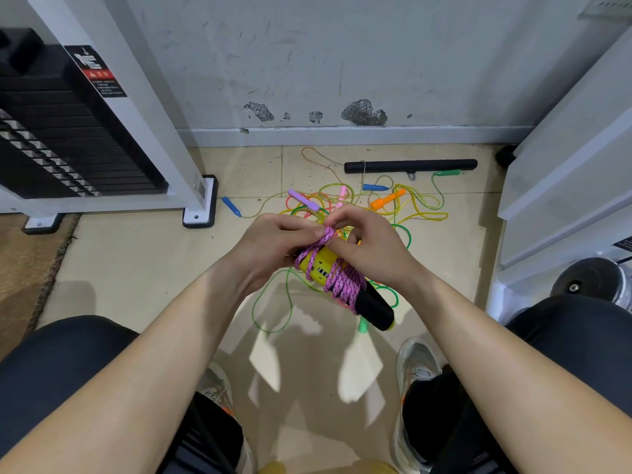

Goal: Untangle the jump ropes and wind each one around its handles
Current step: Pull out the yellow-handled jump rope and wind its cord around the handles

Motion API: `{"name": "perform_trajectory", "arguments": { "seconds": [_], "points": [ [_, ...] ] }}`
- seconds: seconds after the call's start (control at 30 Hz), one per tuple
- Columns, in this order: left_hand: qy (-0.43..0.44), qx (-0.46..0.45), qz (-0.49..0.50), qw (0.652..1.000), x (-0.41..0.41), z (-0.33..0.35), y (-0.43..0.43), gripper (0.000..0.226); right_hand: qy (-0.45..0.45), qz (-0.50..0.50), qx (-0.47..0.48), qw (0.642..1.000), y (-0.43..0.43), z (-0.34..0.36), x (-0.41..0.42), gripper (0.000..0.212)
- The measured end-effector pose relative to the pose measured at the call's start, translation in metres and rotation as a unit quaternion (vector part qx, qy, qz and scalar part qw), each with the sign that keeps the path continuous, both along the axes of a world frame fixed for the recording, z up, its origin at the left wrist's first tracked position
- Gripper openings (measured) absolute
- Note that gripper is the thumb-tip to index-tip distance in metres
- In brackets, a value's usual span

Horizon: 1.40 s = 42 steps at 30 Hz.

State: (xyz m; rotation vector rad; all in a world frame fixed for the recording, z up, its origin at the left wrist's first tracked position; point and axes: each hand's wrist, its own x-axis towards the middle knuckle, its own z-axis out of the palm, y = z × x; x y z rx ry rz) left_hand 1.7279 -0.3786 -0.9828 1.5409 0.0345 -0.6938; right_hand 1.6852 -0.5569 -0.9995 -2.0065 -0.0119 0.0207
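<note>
both hands meet above the floor in front of the seated person's knees, holding a pair of thick yellow and black plastic jump rope handles (323, 266) that slant down to the right, black ends lowest. a pink and purple braided cord (343, 285) is wound in many turns around the middle of the handles, and one loop of it rises to the yellow end between the hands. the left hand (273, 242) has its fingers curled around the yellow end, its thumb lying against the raised loop. the right hand (371, 246) is curled too, pinching that loop between thumb and forefinger. below and beyond the hands, a tangle of thin yellow, green and orange plastic ropes (415, 208) lies spread on the beige tiled floor (143, 261), with small handles among it: two blue (232, 206), one lilac (303, 199), one pink (342, 196), one orange (388, 200), one green (448, 172). a long black foam-covered bar (410, 165) lies near the wall behind the tangle. a black weight stack (68, 138) stands at the left.
</note>
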Motion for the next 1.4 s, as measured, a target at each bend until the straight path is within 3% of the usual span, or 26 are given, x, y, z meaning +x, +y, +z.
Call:
{"name": "perform_trajectory", "arguments": {
  "seconds": [0.2, 0.33, 0.47, 0.63, 0.8, 0.93, 1.27, 1.4],
  "points": [
    [-0.024, 0.000, 0.049, 0.999, -0.001, -0.003, -0.003, 0.020, 0.040, 0.008, -0.019, 0.999, 0.005, 0.001, -0.002, 0.013],
    [-0.052, 0.001, 0.059, 0.997, -0.006, -0.004, -0.008, 0.020, 0.027, -0.008, -0.086, 0.996, 0.006, 0.000, 0.001, 0.008],
    [-0.167, 0.086, 0.037, 0.981, -0.008, -0.011, -0.009, 0.026, 0.035, 0.010, -0.115, 0.993, 0.005, -0.004, 0.004, 0.011],
    [-0.305, 0.200, -0.023, 0.931, -0.012, -0.021, -0.014, 0.031, 0.062, 0.007, -0.084, 0.994, 0.004, -0.007, 0.005, 0.006],
    [-0.272, 0.165, 0.000, 0.948, -0.007, -0.023, -0.009, 0.030, 0.033, -0.034, -0.020, 0.999, 0.000, -0.010, 0.007, 0.015],
    [-0.269, 0.162, -0.040, 0.949, -0.007, -0.023, -0.010, 0.028, 0.027, -0.041, 0.017, 0.999, -0.002, -0.010, 0.008, 0.012],
    [-0.249, 0.183, -0.053, 0.950, -0.011, -0.033, -0.013, 0.010, 0.045, -0.055, -0.011, 0.997, -0.002, -0.004, 0.010, 0.023],
    [-0.247, 0.174, -0.033, 0.953, -0.014, -0.037, -0.016, 0.009, 0.070, -0.046, 0.022, 0.996, -0.002, -0.001, 0.010, 0.016]
  ]
}}
